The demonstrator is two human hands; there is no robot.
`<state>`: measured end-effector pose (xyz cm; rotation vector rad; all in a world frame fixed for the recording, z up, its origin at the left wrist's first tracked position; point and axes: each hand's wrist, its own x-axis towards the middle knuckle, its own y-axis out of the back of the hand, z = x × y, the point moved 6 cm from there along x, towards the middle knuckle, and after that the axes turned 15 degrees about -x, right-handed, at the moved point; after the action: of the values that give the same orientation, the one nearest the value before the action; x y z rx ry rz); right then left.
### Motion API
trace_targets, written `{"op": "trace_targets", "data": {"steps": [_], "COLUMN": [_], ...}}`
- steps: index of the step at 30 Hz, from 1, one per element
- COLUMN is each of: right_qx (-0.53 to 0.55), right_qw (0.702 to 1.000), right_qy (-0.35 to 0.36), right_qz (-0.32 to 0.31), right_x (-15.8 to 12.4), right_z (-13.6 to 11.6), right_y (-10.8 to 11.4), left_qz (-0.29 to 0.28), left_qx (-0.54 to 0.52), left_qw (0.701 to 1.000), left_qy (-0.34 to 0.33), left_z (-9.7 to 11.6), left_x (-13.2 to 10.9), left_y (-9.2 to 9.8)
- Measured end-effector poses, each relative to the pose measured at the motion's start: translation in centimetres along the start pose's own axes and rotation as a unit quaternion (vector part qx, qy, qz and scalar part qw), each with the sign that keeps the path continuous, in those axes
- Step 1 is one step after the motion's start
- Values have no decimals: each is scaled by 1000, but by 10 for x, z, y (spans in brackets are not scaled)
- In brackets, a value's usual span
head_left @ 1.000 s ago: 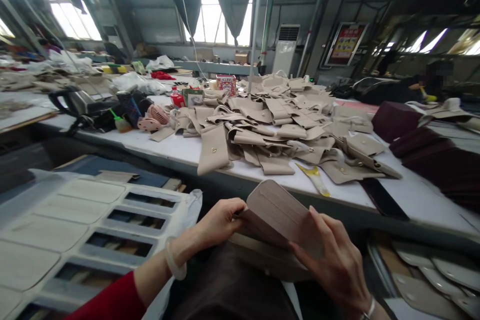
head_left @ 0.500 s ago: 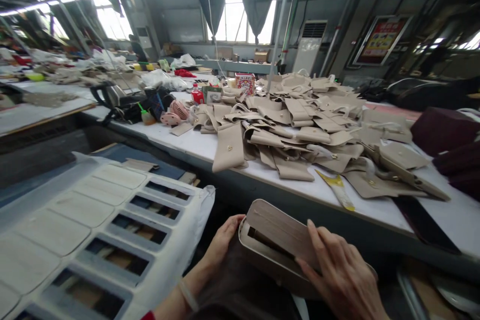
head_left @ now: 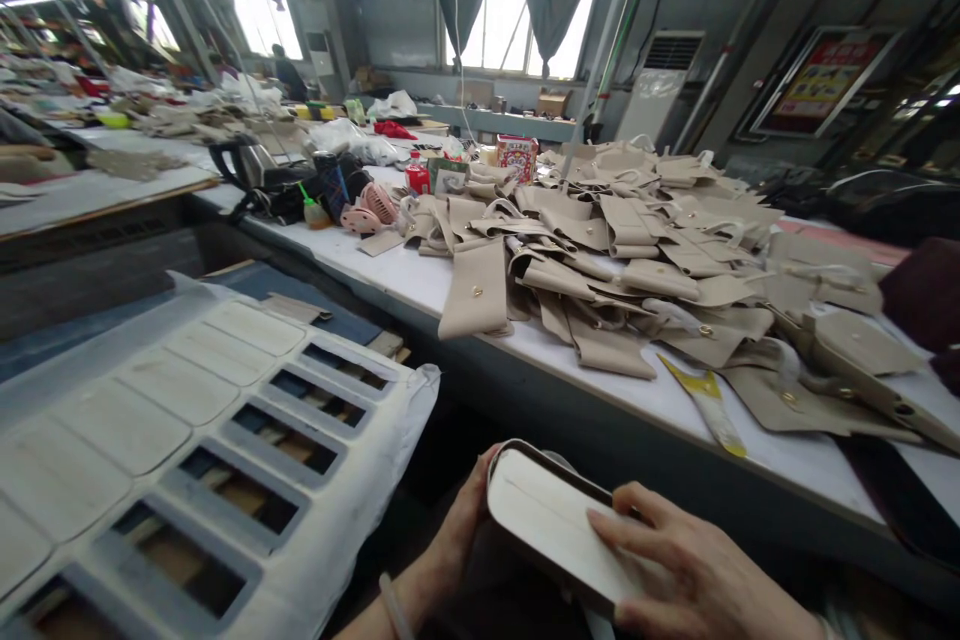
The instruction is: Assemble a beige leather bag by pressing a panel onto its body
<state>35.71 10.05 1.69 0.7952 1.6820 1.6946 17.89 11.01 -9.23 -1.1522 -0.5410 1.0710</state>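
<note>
Since half a second ago, the round-cornered bag piece has turned: a white face is now uppermost where a slotted taupe one showed. The left hand grips its left end; the right hand grasps across its right end, one fingertip on the white face. It is held low, in front of the surface. To the left lies a pale sheet with rounded panels and rectangular openings. Beyond, the surface carries heaped beige bag parts, a pink fan and a red-labelled bottle.
</note>
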Motion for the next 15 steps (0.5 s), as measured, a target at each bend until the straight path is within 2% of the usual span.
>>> {"op": "trace_targets", "data": {"steps": [3, 8, 12, 15], "right_qx": [-76, -134, -172, -156], "right_qw": [996, 987, 979, 977], "right_qy": [1, 38, 43, 48], "right_qz": [52, 82, 101, 139], "right_x": [3, -3, 1, 13], "right_z": [3, 5, 0, -13], "right_y": [-2, -10, -8, -4], "left_qz": [33, 54, 56, 59], "left_qx": [12, 68, 135, 137], "left_qw": [999, 995, 986, 985], "left_qy": [-20, -43, -81, -90], "left_z": [4, 7, 15, 18], "left_x": [0, 2, 1, 0], "left_y": [10, 27, 27, 24]}}
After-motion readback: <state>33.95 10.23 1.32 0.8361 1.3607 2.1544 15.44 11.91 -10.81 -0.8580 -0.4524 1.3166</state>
